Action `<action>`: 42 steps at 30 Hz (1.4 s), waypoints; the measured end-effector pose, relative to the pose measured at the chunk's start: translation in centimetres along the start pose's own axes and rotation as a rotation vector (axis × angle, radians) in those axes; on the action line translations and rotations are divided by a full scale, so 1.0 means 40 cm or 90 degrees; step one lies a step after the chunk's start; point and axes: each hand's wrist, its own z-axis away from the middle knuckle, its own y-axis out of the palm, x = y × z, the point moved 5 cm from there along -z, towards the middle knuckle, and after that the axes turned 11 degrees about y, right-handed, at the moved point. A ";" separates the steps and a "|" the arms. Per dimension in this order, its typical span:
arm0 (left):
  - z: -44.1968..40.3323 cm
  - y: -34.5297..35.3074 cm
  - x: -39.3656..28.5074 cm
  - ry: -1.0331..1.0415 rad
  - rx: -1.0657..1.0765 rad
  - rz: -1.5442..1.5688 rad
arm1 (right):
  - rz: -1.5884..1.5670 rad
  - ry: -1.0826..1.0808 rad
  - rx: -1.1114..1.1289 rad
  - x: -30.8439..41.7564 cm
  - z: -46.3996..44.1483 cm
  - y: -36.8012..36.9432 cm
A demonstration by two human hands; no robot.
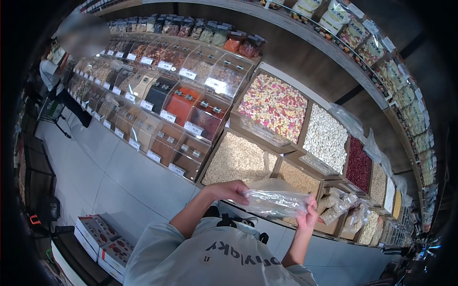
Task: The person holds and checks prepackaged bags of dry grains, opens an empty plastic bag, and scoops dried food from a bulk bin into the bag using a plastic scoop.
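Observation:
A clear plastic bag (274,201) is stretched between my two hands, in front of my chest and over the near edge of the bulk bins. My left hand (230,191) pinches its left end, fingers closed. At the right end, my right hand (307,212) has its fingers closed on the plastic. Just beyond the bag lie a bin of pale flakes (236,159) and a bin of tan grain (298,180). Filled clear bags (338,205) rest to the right of my right hand.
Lidded clear bins (176,102) with price tags run off to the left. Colourful mix (273,106), white beans (325,136) and red beans (359,163) fill farther bins. Boxes (102,245) stand low at left. A person (59,81) is beside a cart (51,110).

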 end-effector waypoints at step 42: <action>0.001 -0.006 -0.064 0.182 -0.567 -0.588 | 0.235 -0.226 -0.358 -0.035 -0.043 -0.062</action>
